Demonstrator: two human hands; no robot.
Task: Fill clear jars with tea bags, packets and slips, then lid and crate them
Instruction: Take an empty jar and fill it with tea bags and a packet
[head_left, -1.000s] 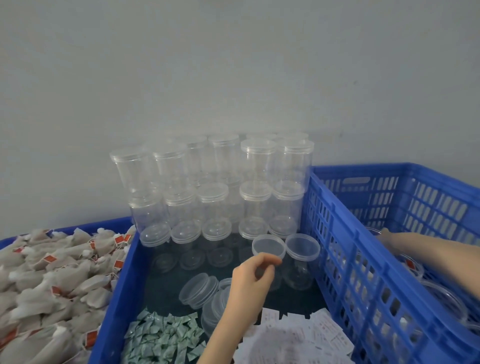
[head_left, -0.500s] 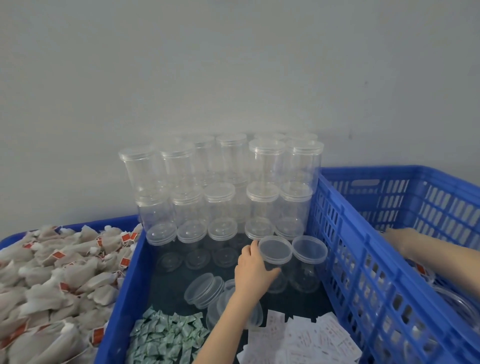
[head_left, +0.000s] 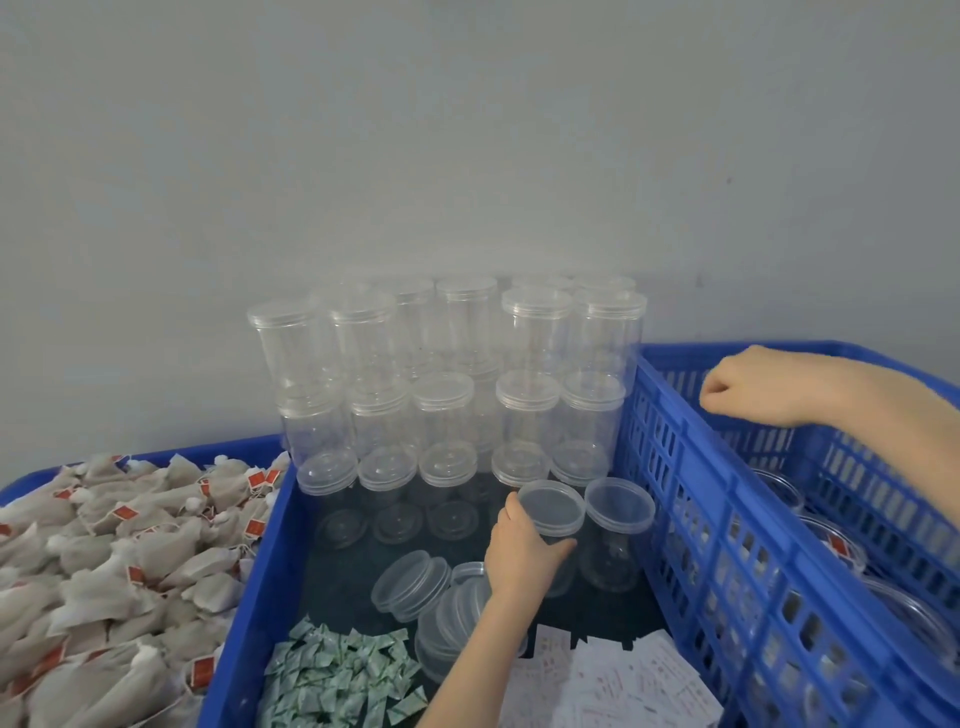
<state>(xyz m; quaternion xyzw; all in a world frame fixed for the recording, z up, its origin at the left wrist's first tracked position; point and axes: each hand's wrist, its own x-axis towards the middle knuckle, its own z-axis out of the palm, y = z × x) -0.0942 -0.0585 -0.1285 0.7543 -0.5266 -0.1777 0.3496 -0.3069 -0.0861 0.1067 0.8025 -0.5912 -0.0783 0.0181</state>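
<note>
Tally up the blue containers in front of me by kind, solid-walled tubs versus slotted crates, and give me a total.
Solid-walled blue tubs: 2 (tea bag tub, jar tub)
Slotted blue crate: 1
Total: 3
</note>
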